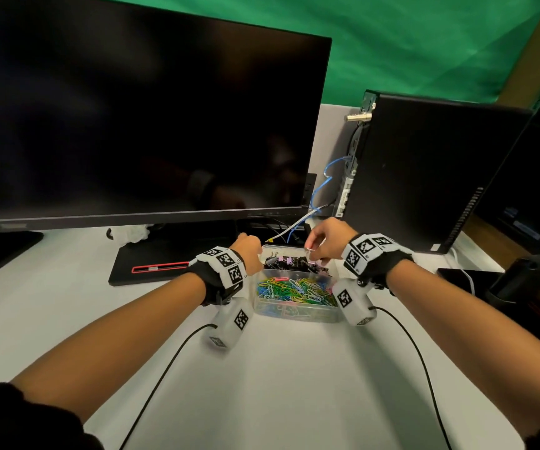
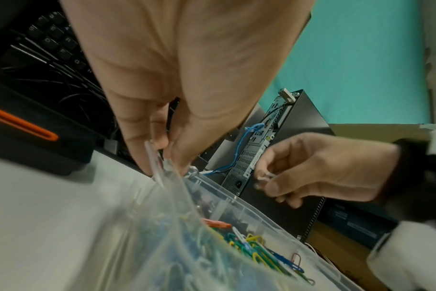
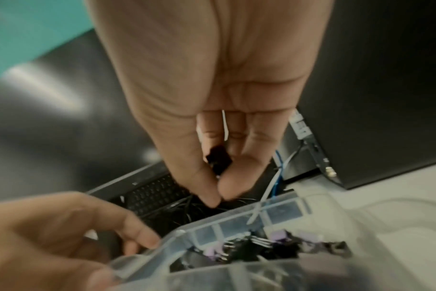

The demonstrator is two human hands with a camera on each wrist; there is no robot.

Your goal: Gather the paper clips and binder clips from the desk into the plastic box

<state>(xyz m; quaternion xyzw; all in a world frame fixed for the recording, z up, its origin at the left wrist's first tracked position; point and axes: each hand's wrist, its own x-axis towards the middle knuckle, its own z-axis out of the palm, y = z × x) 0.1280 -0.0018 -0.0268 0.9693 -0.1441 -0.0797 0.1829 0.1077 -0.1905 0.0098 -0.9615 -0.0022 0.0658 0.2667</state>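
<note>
A clear plastic box (image 1: 335, 316) stands on the white desk between my hands. Its near compartment holds several coloured paper clips (image 1: 294, 292) (image 2: 259, 248), its far one black and pink binder clips (image 1: 294, 264) (image 3: 261, 248). My left hand (image 1: 255, 251) (image 2: 162, 155) pinches the box's far left corner wall (image 2: 159, 173). My right hand (image 1: 310, 251) (image 3: 218, 195) hovers over the far compartment and pinches a black binder clip (image 3: 218, 159) between thumb and fingers. The clip's silver wire handles (image 2: 264, 177) stick out of the grip.
A dark monitor (image 1: 138, 125) stands close behind the box, its black base (image 1: 164, 254) with a red stripe to the left. Cables (image 1: 294, 228) lie behind the box. A black PC tower (image 1: 424, 177) stands at the right. White desk (image 1: 278, 384) spreads in front.
</note>
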